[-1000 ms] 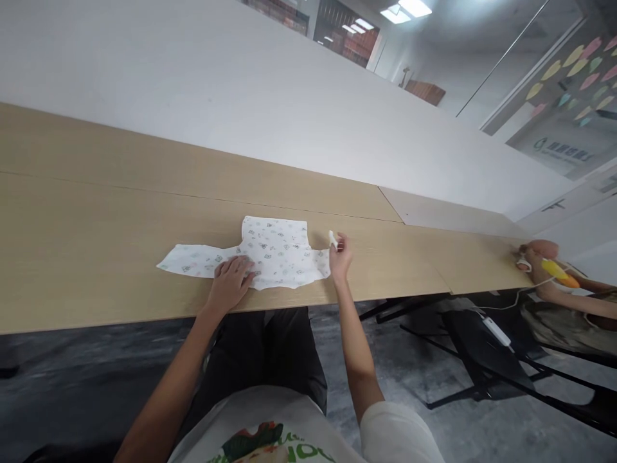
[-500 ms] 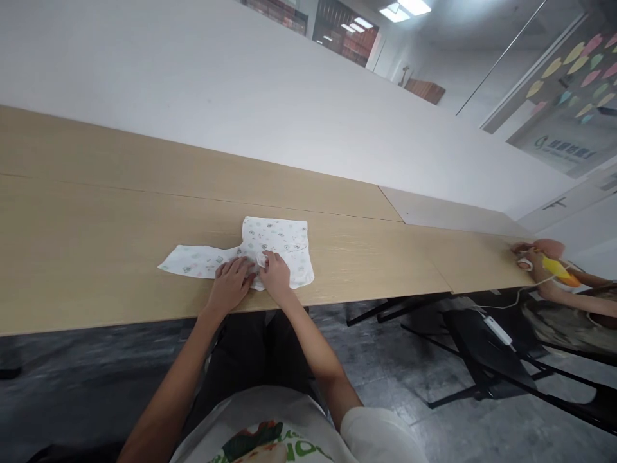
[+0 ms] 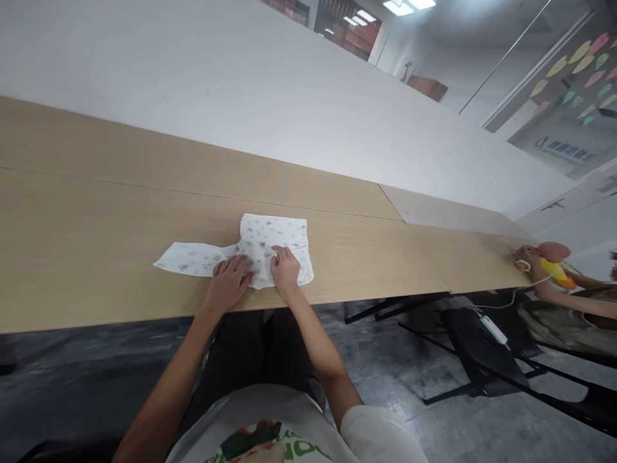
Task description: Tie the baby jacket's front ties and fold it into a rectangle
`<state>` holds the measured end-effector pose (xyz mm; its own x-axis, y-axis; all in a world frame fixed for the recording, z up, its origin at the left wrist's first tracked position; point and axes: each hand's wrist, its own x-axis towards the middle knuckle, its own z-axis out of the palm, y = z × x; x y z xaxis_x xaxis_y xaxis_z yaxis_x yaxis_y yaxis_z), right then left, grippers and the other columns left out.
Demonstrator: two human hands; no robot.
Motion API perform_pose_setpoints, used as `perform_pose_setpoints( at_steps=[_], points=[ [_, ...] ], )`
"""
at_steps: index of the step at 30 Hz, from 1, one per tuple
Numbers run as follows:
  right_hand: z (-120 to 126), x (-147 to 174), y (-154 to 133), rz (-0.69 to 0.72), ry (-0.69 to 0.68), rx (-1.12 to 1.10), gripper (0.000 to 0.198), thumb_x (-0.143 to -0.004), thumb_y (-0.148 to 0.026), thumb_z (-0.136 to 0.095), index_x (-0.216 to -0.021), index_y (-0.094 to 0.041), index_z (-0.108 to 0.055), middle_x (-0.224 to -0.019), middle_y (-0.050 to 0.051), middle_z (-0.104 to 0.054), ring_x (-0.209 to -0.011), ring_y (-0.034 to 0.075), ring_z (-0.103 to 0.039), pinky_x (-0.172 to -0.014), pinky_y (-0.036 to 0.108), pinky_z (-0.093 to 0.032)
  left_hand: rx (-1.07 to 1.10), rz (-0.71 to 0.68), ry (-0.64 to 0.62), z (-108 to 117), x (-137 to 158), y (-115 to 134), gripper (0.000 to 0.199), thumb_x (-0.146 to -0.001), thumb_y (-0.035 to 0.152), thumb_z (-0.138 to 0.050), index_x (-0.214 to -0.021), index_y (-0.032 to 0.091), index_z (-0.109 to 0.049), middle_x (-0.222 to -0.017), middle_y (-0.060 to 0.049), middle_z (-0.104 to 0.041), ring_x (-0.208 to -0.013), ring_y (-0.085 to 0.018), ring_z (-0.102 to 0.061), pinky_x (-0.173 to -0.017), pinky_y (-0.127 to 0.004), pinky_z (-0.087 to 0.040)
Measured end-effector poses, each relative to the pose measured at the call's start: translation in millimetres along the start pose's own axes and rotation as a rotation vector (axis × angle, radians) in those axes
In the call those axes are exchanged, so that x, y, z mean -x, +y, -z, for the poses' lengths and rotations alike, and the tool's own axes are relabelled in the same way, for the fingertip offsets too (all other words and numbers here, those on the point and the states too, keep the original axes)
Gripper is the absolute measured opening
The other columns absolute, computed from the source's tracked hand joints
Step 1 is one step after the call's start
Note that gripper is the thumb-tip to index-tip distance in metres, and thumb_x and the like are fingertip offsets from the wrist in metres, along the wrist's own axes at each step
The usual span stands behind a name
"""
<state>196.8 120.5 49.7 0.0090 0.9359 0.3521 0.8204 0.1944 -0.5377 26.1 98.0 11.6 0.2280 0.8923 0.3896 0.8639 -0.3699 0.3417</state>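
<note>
A white cloth (image 3: 274, 230) with a small print, possibly a little garment, lies on the table near its front edge. A narrow strip of it stretches to the left, and a squarer part lies on the right. My left hand (image 3: 228, 280) rests flat where the strip meets the wider part, fingers extended and pressing down. On the squarer part, my right hand (image 3: 286, 270) pinches a small raised fold of the fabric between thumb and fingers. The cloth under both hands is hidden.
The long wooden table (image 3: 96, 218) runs along a white wall (image 3: 193, 96). Far right, another person's hands (image 3: 530, 257) hold something beside yellow and orange material. Black folding chairs (image 3: 482, 347) stand below the table, one bearing a white power strip (image 3: 494, 329).
My right hand has moved slightly right, away from my left hand, pinching the fabric. My left hand stays about where it was on the cloth.
</note>
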Motion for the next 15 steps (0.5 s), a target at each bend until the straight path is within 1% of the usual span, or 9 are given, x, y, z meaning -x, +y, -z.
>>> perform_pose_setpoints(
  at_steps=[3,6,8,9,11,13,15],
  points=[
    [1,0,-4,0.016,-0.015,-0.004,0.04,-0.087,-0.006,-0.047,-0.118,-0.023,-0.064,-0.104,0.008,-0.066,-0.098,0.023,-0.063,-0.081,0.03,-0.052,-0.002,-0.005,-0.001,1,0,1,0.04,-0.097,0.036,-0.038,-0.122,0.019,-0.065,-0.139,-0.015,-0.06,-0.132,-0.032,-0.051,-0.111,-0.049,-0.033],
    [1,1,-7,0.102,-0.132,-0.008,0.039,-0.088,-0.011,-0.056,-0.124,-0.023,-0.063,-0.099,0.006,-0.068,-0.096,0.022,-0.064,-0.081,0.03,-0.052,0.016,-0.016,0.0,3,0,3,0.046,-0.097,0.035,-0.037,-0.134,0.018,-0.059,-0.139,-0.015,-0.06,-0.134,-0.031,-0.049,-0.113,-0.049,-0.03],
    [4,4,-4,0.161,-0.209,-0.046,0.035,-0.088,-0.018,-0.063,-0.123,-0.022,-0.064,-0.095,0.005,-0.07,-0.094,0.021,-0.065,-0.084,0.031,-0.052,0.03,-0.033,-0.013,6,0,5,0.048,-0.098,0.032,-0.036,-0.14,0.021,-0.055,-0.138,-0.014,-0.061,-0.134,-0.029,-0.05,-0.114,-0.049,-0.028],
    [8,6,0,0.175,-0.224,-0.067,0.034,-0.088,-0.021,-0.065,-0.121,-0.022,-0.065,-0.094,0.005,-0.071,-0.095,0.021,-0.065,-0.086,0.032,-0.052,0.038,-0.044,-0.025,7,-1,6,0.048,-0.097,0.031,-0.035,-0.141,0.023,-0.055,-0.136,-0.013,-0.062,-0.133,-0.028,-0.051,-0.115,-0.049,-0.027],
    [20,11,15,0.171,-0.204,-0.088,0.03,-0.086,-0.024,-0.069,-0.116,-0.021,-0.068,-0.098,0.006,-0.072,-0.1,0.022,-0.065,-0.093,0.036,-0.051,0.056,-0.073,-0.048,9,-1,8,0.047,-0.097,0.032,-0.036,-0.139,0.026,-0.058,-0.132,-0.011,-0.066,-0.128,-0.027,-0.054,-0.115,-0.049,-0.027],
    [36,18,35,0.158,-0.171,-0.071,0.029,-0.083,-0.021,-0.071,-0.112,-0.02,-0.07,-0.106,0.009,-0.072,-0.107,0.024,-0.064,-0.1,0.04,-0.048,0.079,-0.103,-0.061,11,-3,10,0.044,-0.097,0.035,-0.038,-0.132,0.027,-0.063,-0.128,-0.009,-0.068,-0.123,-0.026,-0.057,-0.114,-0.048,-0.029],
    [51,27,57,0.152,-0.169,-0.048,0.032,-0.079,-0.015,-0.071,-0.111,-0.02,-0.071,-0.114,0.01,-0.071,-0.114,0.026,-0.062,-0.103,0.043,-0.046,0.103,-0.115,-0.06,11,-6,13,0.041,-0.097,0.039,-0.039,-0.122,0.027,-0.069,-0.123,-0.009,-0.07,-0.118,-0.026,-0.06,-0.112,-0.047,-0.031]
  ],
)
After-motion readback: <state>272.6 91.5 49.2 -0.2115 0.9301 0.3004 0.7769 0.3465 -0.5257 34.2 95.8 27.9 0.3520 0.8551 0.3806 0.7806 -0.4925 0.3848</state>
